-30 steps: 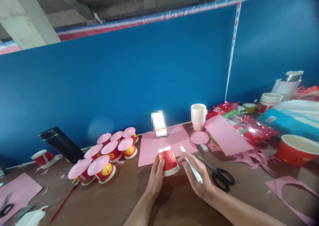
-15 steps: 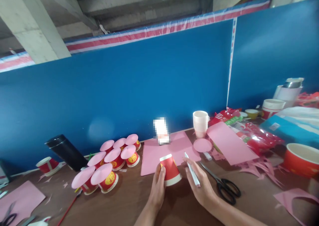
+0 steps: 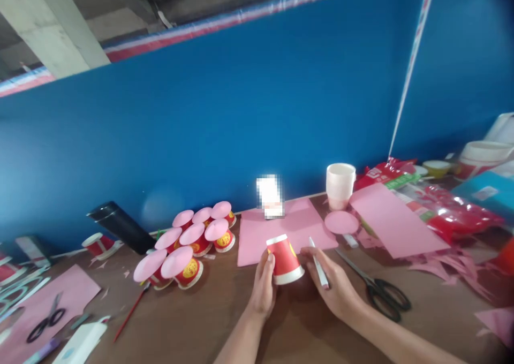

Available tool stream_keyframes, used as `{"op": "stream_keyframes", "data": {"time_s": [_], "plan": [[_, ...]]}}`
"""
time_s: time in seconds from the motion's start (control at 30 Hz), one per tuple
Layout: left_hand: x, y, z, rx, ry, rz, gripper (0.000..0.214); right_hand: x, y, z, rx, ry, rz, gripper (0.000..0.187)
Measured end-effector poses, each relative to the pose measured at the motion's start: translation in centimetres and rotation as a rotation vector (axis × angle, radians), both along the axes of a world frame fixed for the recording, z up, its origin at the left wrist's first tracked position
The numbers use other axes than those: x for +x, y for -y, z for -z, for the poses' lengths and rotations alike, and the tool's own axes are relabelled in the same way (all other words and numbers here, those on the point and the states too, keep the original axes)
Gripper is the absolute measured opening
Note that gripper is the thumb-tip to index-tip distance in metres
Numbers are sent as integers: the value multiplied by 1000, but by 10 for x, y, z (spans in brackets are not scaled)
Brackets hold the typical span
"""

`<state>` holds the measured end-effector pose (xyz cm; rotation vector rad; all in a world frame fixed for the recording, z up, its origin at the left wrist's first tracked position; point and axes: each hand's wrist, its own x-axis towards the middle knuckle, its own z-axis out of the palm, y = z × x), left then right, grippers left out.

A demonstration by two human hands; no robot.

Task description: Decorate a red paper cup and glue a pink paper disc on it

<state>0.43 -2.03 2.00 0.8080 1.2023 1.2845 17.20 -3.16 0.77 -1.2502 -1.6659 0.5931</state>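
My left hand (image 3: 263, 288) holds a red paper cup (image 3: 285, 258), grip wrapped round its left side, thumb on the red wall. The cup is upside down, white rim down, tilted a bit to the right. I cannot tell if the rim touches the table (image 3: 201, 326) or sits just above it. My right hand (image 3: 338, 293) is just right of the cup, grip closed on a thin white marker (image 3: 319, 270). The marker lies across my fingers with its tip pointing up and away, near the cup but not touching it.

The cup sits at the near edge of a pink paper sheet (image 3: 277, 229) lying flat on the table. Black-handled scissors (image 3: 383, 293) lie right of my right hand, blades toward the sheet. Behind them are a cut pink paper disc (image 3: 341, 222), a stack of white cups (image 3: 340, 184) and a second pink sheet (image 3: 395, 222) resting tilted on red packaging.

To the left is a cluster of upturned red cups topped with pink discs (image 3: 188, 246). A black cylinder (image 3: 120, 227) lies on its side behind them and a red pencil (image 3: 130, 313) in front. Far left, another pair of scissors (image 3: 46, 321) lies on pink paper. A blue wall panel (image 3: 241, 112) backs the table.
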Motion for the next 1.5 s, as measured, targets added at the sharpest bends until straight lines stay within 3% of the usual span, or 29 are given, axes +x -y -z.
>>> {"op": "stream_keyframes", "data": {"time_s": [0.13, 0.27, 0.5, 0.83, 1.1, 1.5], "plan": [[1, -2, -2, 114, 48, 70, 42, -1, 1, -3, -23, 68, -25, 28], [1, -1, -1, 73, 157, 62, 45, -2, 2, -4, 4, 82, -40, 31], [1, 3, -10, 85, 72, 43, 44, 0, 1, -1, 13, 75, -77, 38], [2, 2, -5, 77, 105, 32, 44, -2, 3, -8, 23, 69, -77, 35], [1, -4, 9, 123, 233, 90, 42, -1, 2, -5, 10, 82, -83, 35], [1, -1, 1, 77, 181, 58, 47, -2, 1, -5, 47, 125, -93, 36]]}}
